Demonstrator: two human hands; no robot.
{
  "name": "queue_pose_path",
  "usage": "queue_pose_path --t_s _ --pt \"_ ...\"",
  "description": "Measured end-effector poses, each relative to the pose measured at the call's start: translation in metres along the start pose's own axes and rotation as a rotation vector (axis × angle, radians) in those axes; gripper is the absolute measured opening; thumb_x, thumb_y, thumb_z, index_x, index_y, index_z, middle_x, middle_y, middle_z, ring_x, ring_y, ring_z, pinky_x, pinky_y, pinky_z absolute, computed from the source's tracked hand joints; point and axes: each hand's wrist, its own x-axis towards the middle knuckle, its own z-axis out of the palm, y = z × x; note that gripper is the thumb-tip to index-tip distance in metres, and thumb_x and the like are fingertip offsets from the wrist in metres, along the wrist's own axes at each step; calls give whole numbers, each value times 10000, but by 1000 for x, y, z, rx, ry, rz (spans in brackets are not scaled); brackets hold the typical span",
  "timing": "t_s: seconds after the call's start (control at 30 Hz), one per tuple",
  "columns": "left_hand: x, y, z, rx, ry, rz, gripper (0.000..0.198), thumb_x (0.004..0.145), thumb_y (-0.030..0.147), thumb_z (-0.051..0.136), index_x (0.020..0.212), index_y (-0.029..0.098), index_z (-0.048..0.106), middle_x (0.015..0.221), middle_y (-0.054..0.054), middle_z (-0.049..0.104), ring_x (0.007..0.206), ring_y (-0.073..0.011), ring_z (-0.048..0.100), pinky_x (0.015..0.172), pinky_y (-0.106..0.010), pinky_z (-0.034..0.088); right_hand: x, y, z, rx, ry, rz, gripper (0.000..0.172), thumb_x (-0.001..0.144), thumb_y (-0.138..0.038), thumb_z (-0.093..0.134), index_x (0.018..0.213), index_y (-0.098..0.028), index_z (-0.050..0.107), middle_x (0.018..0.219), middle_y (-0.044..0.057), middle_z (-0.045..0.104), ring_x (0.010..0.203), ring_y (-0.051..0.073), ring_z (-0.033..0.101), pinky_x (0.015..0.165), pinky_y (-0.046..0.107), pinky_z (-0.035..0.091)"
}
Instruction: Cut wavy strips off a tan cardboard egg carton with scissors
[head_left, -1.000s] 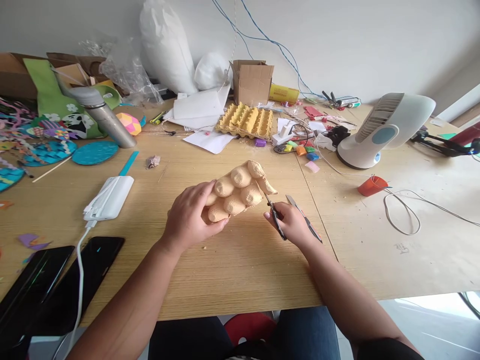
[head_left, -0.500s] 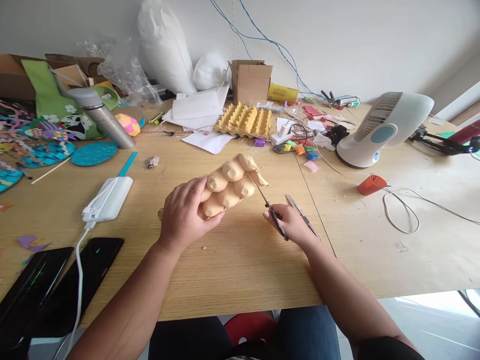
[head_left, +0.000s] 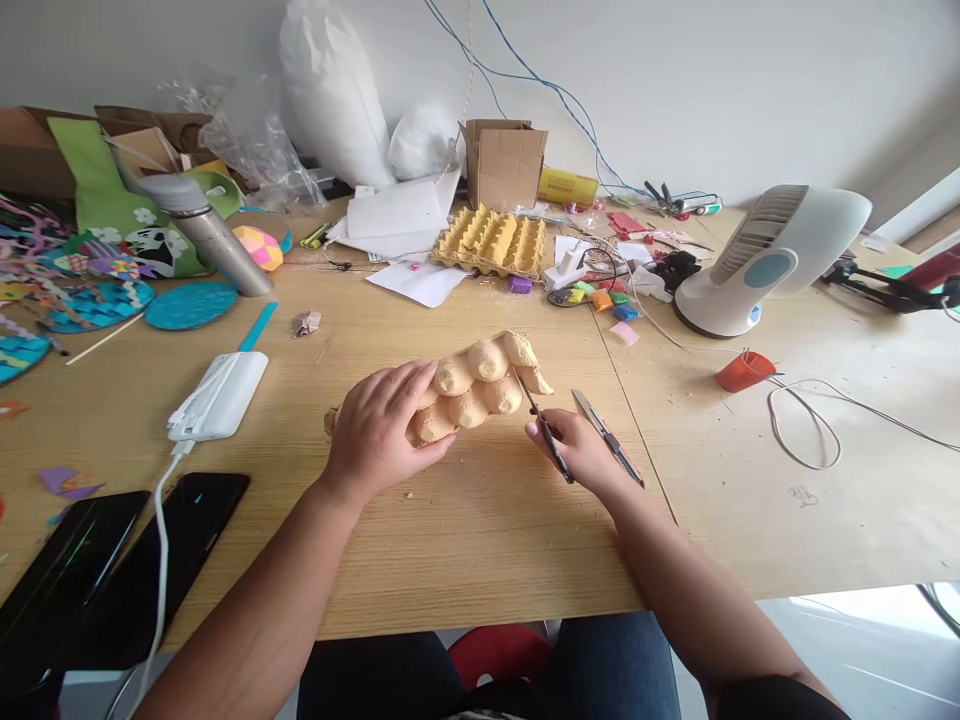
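a wooden desk (head_left: 450,550) spans the frame, pale wall (head_left: 690,90) above. at centre, the left hand (head_left: 381,420) grips an egg carton (head_left: 466,408), the right hand (head_left: 576,448) scissors (head_left: 556,457).

The left hand (head_left: 379,425) and the right hand (head_left: 574,448) are seen bare, with rounded fingers. The left forearm (head_left: 262,590) is left uncovered as far as it is shown. The right forearm (head_left: 697,590) is covered only near the elbow, beyond the front edge of the tabletop (head_left: 450,560), where a plain black sleeve (head_left: 784,697) is worn. Below that edge, the legs are clothed in trousers (head_left: 619,655): dark blue denim is shown on the right thigh, while the left is shaded almost to black. Between the thighs, a sliver of black-and-white patterned cloth (head_left: 487,715) is glimpsed, mostly cut off.
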Motion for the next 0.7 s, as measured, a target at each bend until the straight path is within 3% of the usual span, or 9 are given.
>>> queue_pose_path --t_s 0.13,0.4,0.57,0.7 --pt "-1 1 0 15 4 -5 838 806 423 730 1529 224 356 1452 -157 565 1286 -365 564 1097 -524 442 0 0 2 -13 36 24 500 928 -616 510 659 -227 351 631 -39 435 598 127 402 569 278 251" --pt "1 2 -4 -236 -106 9 854 768 412 750 1512 250 363 1432 -125 587 1260 -338 590 1075 -490 481 4 9 2 8 8 -98 456 920 -577 537 674 -225 384 676 -21 455 629 137 422 583 277 276" --pt "0 4 -7 -368 -192 -13 857 755 401 751 1509 256 371 1396 -113 612 1227 -324 617 1028 -446 521 4 11 0 -38 81 -217 406 922 -524 535 687 -221 402 713 -4 486 661 145 446 619 286 305" --pt "-1 4 -8 -365 -205 -30 848 752 404 752 1500 253 382 1402 -113 608 1231 -326 615 1035 -448 518 3 7 -4 -80 65 -196 411 918 -529 546 685 -219 411 696 -9 480 648 139 436 617 286 294"
